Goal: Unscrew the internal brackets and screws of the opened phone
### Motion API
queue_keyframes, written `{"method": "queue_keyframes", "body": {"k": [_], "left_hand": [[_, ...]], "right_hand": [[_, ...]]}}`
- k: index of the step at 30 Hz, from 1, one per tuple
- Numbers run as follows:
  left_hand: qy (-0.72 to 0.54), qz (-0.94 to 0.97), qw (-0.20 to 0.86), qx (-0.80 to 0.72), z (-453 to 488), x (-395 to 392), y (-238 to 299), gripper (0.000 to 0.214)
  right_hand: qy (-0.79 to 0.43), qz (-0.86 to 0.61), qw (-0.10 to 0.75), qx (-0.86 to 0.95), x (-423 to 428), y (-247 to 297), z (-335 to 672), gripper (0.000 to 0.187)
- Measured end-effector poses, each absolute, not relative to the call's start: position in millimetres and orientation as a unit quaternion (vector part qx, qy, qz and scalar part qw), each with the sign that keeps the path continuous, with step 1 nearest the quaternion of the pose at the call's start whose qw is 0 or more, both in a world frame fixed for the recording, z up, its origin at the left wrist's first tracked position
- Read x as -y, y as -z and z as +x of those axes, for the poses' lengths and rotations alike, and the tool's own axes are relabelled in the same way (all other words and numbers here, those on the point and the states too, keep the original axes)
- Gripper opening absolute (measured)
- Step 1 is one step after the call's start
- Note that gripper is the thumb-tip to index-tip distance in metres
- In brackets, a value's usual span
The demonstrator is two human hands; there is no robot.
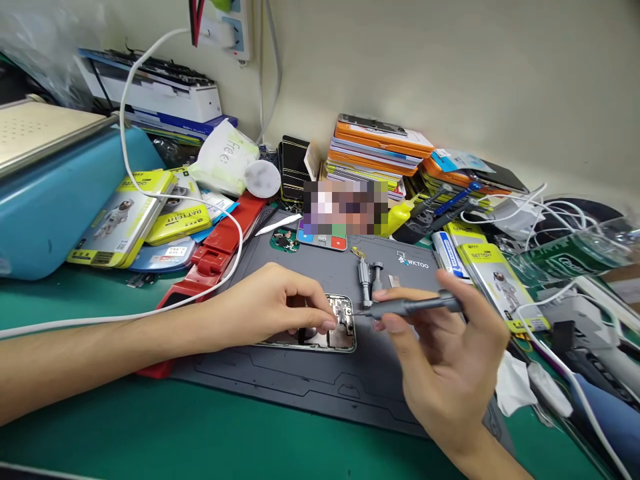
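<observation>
An opened smartphone (345,341), its internal parts showing, lies flat on a grey repair mat (310,393). My left hand (273,303) rests over the phone and covers much of it. Thumb and forefinger are pinched together at its right part, and whatever is between them is too small to make out. In my right hand (445,353) is a grey screwdriver (405,307), held nearly level. Its thin tip points left at the phone's right end; whether it touches cannot be told. Two more grey screwdrivers (365,280) lie on the mat just behind.
A red tool (213,257) and a white cable (235,260) lie left. Yellow battery boxes (125,217) stand on both sides. Stacked orange boxes (380,137) line the wall. A tool holder (425,220), tangled cables and a green bottle (575,257) crowd the right.
</observation>
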State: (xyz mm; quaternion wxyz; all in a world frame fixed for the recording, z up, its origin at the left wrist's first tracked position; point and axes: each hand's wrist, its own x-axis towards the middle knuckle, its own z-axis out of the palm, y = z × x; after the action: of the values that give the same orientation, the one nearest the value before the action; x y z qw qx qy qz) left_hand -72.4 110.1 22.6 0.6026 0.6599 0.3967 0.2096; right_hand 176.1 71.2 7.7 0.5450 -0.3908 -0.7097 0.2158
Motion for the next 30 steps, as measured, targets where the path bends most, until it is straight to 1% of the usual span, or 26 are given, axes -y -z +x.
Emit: {"method": "queue_keyframes", "body": {"k": [2,4,8,30], "left_hand": [[-0.213,0.654,0.608,-0.396,-72.3,-109.9,-21.4,0.023],[-0.214,0.643,0.621,-0.393,-71.8,-109.6,-21.4,0.02],[-0.206,0.623,0.646,-0.39,-71.3,-108.9,-22.8,0.017],[-0.202,0.643,0.633,-0.38,-70.9,-107.8,-22.6,0.019]], "right_hand": [[-0.297,-0.39,0.575,0.655,-70.5,-13.3,173.1,0.058],[-0.345,-0.389,0.579,0.629,-70.5,-16.4,171.2,0.052],[-0.399,-0.38,0.56,0.618,-69.5,-14.3,170.8,0.048],[-0.417,-0.392,0.537,0.619,-68.8,-12.4,170.7,0.046]]}}
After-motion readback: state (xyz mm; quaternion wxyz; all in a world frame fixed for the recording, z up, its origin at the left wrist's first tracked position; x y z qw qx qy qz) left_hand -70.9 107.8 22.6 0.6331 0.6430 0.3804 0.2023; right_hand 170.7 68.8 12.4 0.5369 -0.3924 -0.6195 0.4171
